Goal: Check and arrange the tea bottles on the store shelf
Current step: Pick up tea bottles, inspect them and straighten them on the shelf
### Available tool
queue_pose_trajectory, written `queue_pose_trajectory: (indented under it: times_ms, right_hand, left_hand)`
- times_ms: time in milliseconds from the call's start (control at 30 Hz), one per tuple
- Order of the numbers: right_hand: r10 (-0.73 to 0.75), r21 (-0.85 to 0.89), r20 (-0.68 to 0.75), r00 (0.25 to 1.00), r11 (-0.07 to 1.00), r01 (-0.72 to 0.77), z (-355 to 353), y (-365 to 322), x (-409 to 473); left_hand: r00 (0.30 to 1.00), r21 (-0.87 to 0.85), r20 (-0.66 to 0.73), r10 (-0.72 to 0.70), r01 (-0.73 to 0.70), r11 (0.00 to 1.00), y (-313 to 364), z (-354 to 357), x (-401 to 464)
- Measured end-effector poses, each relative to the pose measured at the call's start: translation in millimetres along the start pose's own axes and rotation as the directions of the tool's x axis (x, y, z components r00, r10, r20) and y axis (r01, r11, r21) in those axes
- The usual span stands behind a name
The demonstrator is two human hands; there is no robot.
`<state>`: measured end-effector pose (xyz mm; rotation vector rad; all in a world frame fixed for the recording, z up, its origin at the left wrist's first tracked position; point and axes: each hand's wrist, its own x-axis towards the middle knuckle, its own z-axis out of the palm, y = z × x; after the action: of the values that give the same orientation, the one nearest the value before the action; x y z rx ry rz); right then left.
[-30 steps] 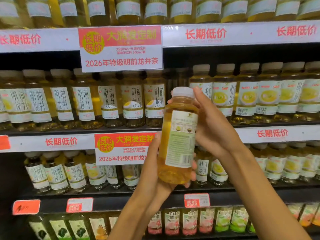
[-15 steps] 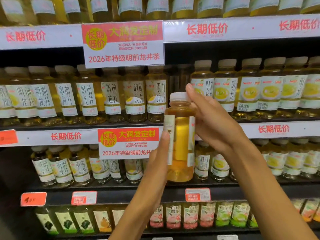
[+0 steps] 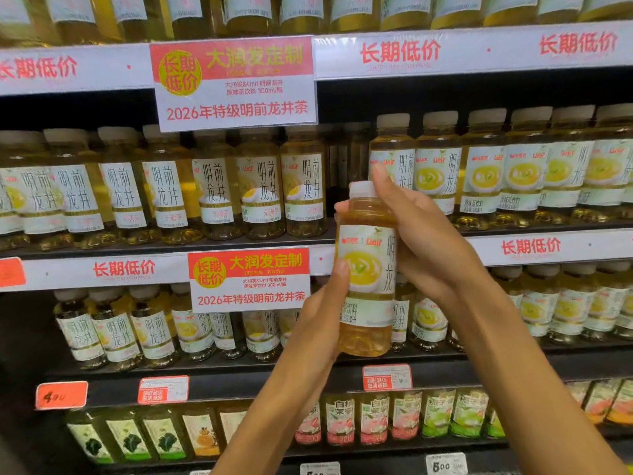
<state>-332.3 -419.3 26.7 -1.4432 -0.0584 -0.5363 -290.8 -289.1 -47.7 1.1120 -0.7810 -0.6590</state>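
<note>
I hold one tea bottle (image 3: 367, 269) upright in front of the shelves; it has golden liquid, a white cap and a white label whose front now faces me. My right hand (image 3: 424, 241) grips its neck and upper body from the right, fingers curled up to the cap. My left hand (image 3: 322, 323) holds its lower part from the left, thumb on the label. Behind it, the middle shelf (image 3: 548, 246) has a dark gap (image 3: 346, 166) between two rows of the same tea bottles (image 3: 260, 186).
Shelves above and below are packed with more tea bottles (image 3: 154, 334). Red and white promotion signs (image 3: 234, 82) hang from the shelf edges. The lowest shelf carries differently labelled drinks (image 3: 373, 419) and price tags (image 3: 61, 394).
The bottle has been turned about its axis, from back label to front label facing me. It stays upright between both hands; the view has shifted slightly.
</note>
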Motion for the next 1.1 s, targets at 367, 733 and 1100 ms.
queue_pose_trajectory:
  times_ms: [367, 733, 1100]
  right_hand:
    - [0.307, 0.315, 0.131, 0.943, 0.889, -0.333, 2.2, 6.0, 8.8]
    - [0.088, 0.208, 0.022, 0.996, 0.974, -0.091, 3.0, 1.2, 9.9]
    - [-0.289, -0.191, 0.170, 0.942, 0.928, 0.319, 0.4, -5.2, -6.2]
  left_hand:
    - [0.949, -0.552, 0.284, -0.139, 0.280, 0.786, 23.9, 11.1, -14.1]
    - [0.979, -0.414, 0.149, -0.136, 0.187, 0.891, 19.4, 4.3, -7.2]
    - [0.971, 0.300, -0.025, 0.239, -0.221, 0.928, 13.4, -10.7, 3.3]
